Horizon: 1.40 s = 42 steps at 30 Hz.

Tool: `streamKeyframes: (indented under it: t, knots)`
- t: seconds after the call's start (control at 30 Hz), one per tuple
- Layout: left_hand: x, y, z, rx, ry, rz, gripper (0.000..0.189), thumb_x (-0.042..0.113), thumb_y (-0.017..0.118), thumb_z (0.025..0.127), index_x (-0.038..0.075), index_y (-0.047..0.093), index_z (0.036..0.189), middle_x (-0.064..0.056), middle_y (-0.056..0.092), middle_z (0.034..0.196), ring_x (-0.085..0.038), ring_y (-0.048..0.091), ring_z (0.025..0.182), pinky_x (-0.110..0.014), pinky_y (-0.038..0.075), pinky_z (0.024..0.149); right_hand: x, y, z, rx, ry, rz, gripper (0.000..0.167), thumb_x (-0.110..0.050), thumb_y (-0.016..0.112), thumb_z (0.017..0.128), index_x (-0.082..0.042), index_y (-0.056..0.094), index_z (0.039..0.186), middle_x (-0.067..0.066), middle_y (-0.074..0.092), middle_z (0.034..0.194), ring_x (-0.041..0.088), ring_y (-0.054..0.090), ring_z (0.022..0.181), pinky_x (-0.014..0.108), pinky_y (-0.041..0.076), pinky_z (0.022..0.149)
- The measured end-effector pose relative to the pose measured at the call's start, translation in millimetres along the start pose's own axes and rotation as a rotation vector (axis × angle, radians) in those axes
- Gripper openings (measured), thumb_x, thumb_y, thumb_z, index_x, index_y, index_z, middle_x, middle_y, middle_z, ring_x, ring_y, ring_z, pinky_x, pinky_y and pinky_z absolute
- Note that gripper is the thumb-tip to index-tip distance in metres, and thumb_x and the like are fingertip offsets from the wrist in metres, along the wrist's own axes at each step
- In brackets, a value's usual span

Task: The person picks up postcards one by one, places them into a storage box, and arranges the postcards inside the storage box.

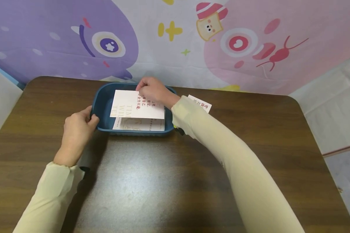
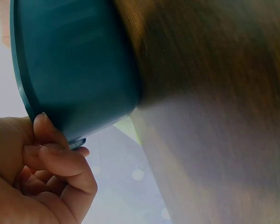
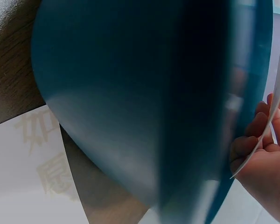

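Observation:
A dark blue-green plastic basin (image 1: 103,110) stands near the table's back edge. My left hand (image 1: 79,131) grips its left end, thumb and curled fingers at the rim in the left wrist view (image 2: 56,172). Over the basin, my right hand (image 1: 155,92) pinches the far edge of a white card (image 1: 125,100) printed with red characters and pale gold lettering. Seen from the right wrist, this card (image 3: 275,93) stands edge-on and slightly bent between thumb and fingers. Below it, another printed card (image 1: 140,124) lies inside the basin, partly covered.
Right of the basin, one more white card (image 1: 202,103) lies on the brown wooden table (image 1: 250,129), partly hidden by the right sleeve (image 1: 221,149). Behind the table hangs a cloth (image 1: 175,58) with cartoon animals. Its rounded back corners show on both sides.

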<state>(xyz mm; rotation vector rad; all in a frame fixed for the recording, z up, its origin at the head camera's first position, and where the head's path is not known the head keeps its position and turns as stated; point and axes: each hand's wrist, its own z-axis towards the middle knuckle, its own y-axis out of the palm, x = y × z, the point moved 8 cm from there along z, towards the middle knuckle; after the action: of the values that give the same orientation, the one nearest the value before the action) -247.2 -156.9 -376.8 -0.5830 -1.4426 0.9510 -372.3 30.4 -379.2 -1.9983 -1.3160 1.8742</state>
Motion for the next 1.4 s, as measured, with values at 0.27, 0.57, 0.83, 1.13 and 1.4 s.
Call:
streamKeyframes:
  t: [0.27,0.57,0.83,1.13,1.4]
  knots:
    - [-0.6,0.8,0.2,-0.007,-0.002,-0.011,0.044,0.014,0.044,0.089,-0.004,0.054,0.127,-0.010,0.053,0.060,-0.026,0.047,0.058,-0.030,0.032,0.048,0.0,3.2,1.1,-0.005,-0.008,-0.008,0.019,-0.014,0.047,0.090,-0.012,0.061,0.103,0.002,0.058,0.105,0.016,0.053,0.089,0.026,0.043,0.078]
    - [1.4,-0.7,-0.1,0.007,0.015,0.000,0.044,0.013,0.044,0.087,-0.002,0.056,0.127,-0.008,0.052,0.057,-0.027,0.047,0.058,-0.031,0.033,0.050,0.9,7.6,-0.1,-0.012,-0.020,-0.007,0.020,-0.013,0.047,0.090,-0.010,0.061,0.103,0.002,0.058,0.104,0.015,0.053,0.088,0.024,0.042,0.077]
    - [-0.6,0.1,0.0,0.001,0.004,0.004,0.044,0.013,0.044,0.087,-0.003,0.056,0.126,-0.009,0.052,0.057,-0.028,0.048,0.060,-0.031,0.033,0.050,3.6,11.9,-0.4,-0.032,-0.026,-0.003,0.019,-0.015,0.047,0.091,-0.010,0.060,0.103,0.003,0.058,0.100,0.015,0.054,0.085,0.024,0.043,0.077]
    - [-2.8,2.7,-0.2,-0.028,-0.017,-0.008,0.044,0.014,0.044,0.089,-0.003,0.053,0.129,-0.009,0.051,0.059,-0.025,0.047,0.058,-0.030,0.032,0.048,8.4,17.5,-0.6,-0.050,-0.002,-0.047,0.019,-0.015,0.046,0.091,-0.012,0.060,0.104,0.002,0.059,0.100,0.015,0.053,0.084,0.024,0.043,0.075]
    - [1.0,-0.7,-0.7,0.019,0.013,0.003,0.043,0.013,0.044,0.087,-0.001,0.057,0.126,-0.007,0.049,0.055,-0.026,0.046,0.057,-0.031,0.031,0.049,11.8,21.1,-0.3,-0.057,0.002,-0.068,0.020,-0.015,0.046,0.091,-0.012,0.060,0.104,0.002,0.059,0.100,0.015,0.053,0.083,0.024,0.042,0.074]
